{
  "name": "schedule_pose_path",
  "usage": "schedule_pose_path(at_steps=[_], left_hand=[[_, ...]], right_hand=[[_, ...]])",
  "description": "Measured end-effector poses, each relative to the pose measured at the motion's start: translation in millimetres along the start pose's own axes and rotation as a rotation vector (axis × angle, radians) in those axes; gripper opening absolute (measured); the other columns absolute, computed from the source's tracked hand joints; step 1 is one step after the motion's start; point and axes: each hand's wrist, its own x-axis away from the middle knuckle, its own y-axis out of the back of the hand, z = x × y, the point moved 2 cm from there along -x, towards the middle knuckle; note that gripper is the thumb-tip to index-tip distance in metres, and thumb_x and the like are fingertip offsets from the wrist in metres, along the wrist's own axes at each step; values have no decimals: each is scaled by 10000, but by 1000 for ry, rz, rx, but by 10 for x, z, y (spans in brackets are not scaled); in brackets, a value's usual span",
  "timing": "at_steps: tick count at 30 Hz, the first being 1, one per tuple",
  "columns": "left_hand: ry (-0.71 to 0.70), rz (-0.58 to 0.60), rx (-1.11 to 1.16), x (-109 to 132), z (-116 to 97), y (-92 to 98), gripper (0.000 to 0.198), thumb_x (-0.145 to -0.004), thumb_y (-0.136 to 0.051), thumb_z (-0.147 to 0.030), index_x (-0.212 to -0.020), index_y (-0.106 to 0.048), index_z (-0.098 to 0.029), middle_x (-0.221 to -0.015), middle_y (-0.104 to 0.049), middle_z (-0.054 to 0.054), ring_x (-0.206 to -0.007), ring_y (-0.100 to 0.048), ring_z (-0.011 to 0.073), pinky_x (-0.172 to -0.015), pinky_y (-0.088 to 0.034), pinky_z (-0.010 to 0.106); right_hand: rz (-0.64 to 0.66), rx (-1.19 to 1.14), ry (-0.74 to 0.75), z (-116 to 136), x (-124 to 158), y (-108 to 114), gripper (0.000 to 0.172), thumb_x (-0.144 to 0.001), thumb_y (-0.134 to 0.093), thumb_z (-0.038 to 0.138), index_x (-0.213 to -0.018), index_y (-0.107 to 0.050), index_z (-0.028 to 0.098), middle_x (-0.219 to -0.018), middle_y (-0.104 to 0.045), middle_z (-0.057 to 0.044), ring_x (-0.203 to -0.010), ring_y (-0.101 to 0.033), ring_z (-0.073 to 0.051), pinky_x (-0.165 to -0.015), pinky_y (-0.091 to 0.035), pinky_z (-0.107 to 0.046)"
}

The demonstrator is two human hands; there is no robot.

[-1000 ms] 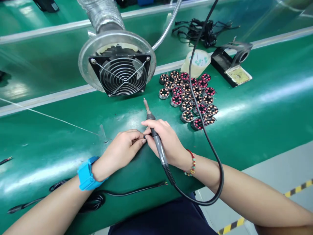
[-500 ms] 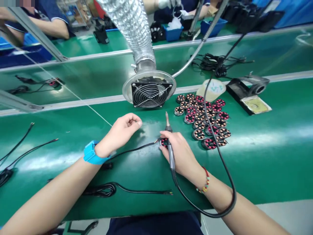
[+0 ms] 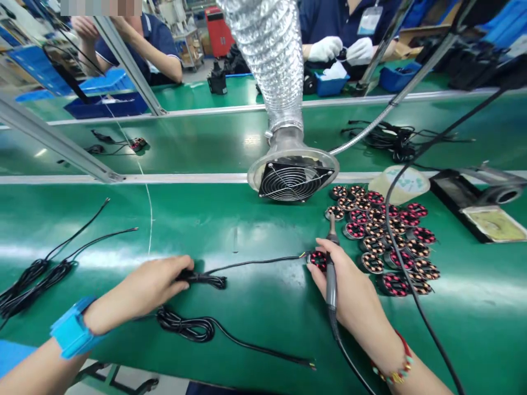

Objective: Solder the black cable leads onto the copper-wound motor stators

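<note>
My left hand is closed round one end of a coiled black cable lying on the green bench. From that coil a lead runs right to a small round motor stator with red windings, where its coloured wire ends meet the edge. In my right hand is a soldering iron, tip pointing away from me. The thumb and a fingertip of the same hand also pinch the stator. Another coiled black cable lies nearer me, its bare ends to the right.
Several stators stand grouped right of my right hand. Beyond them are a soldering iron stand and a pale plastic container. A fume extractor fan hangs at centre. More cables lie left. Co-workers sit across the bench.
My left hand has moved left and down and closed on the coiled cable; the thread by it now hangs free. My right hand still holds the iron and stator. The view has shifted left.
</note>
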Motion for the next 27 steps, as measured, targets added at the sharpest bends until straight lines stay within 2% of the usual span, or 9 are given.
schedule_pose_path(at_steps=[4,7,9,11,13,15,18,20,27], left_hand=[[162,-363,-162,-269,67,286,279,-909,-400,-246,-1137,-554,-202,-1113,-651,101,-945,-638,261,-708,-444,320],[249,-502,-49,-461,-42,410,316,-894,-430,-232,-1195,-512,-180,-1108,-629,112,-961,-617,255,-718,-437,320],[152,-439,267,-567,-262,339,323,-869,-483,-280,-1172,-503,-172,-942,-618,69,-825,-594,204,-689,-425,299],[2,-294,726,-640,-580,183,346,-854,-511,-388,-1125,-489,-175,-800,-541,9,-691,-519,143,-639,-408,263],[-55,-137,1126,-667,-924,18,409,-864,-446,-526,-1083,-462,-180,-768,-480,-15,-602,-429,104,-557,-355,233],[-73,-9,1344,-656,-1238,-90,511,-856,-365,-645,-1065,-434,-184,-732,-449,-27,-553,-371,92,-497,-284,221],[-94,46,1407,-619,-1563,-113,604,-822,-312,-737,-1060,-397,-189,-667,-392,-53,-533,-327,94,-480,-232,224],[-108,49,1407,-610,-1684,-93,630,-809,-290,-763,-1072,-367,-195,-672,-369,-60,-533,-296,92,-483,-222,229],[-173,84,1368,-651,-1809,-157,556,-883,-190,-688,-1178,-290,-228,-730,-395,-52,-524,-285,98,-496,-268,235]], right_hand=[[-64,-259,-67,-16,-1,-79,348,-890,-492,341,-1216,-470,222,-1068,-680,-109,-797,-713,-214,-689,-587,-341],[-127,-343,-29,-1,-2,-96,346,-907,-498,347,-1233,-455,240,-1118,-661,-121,-947,-699,-233,-772,-587,-368],[-170,-357,19,43,8,-76,319,-915,-500,327,-1220,-462,243,-1101,-666,-119,-917,-707,-224,-766,-592,-368],[-197,-387,92,119,36,-49,302,-914,-512,287,-1208,-464,239,-1051,-678,-109,-839,-717,-201,-735,-599,-344],[-187,-432,173,216,79,-35,310,-910,-519,237,-1213,-455,235,-1013,-683,-96,-790,-714,-180,-718,-601,-322],[-144,-466,233,310,122,-34,359,-899,-530,199,-1244,-436,230,-1027,-678,-96,-820,-707,-180,-743,-596,-322],[-103,-437,309,415,153,-19,409,-877,-537,159,-1266,-438,232,-1060,-673,-92,-908,-677,-203,-782,-580,-345],[-132,-405,364,453,146,18,403,-875,-507,111,-1249,-454,253,-1026,-684,-68,-837,-652,-192,-730,-570,-337],[-193,-556,314,437,100,146,414,-853,-493,65,-1215,-471,266,-831,-644,-10,-765,-589,-173,-700,-534,-303]])
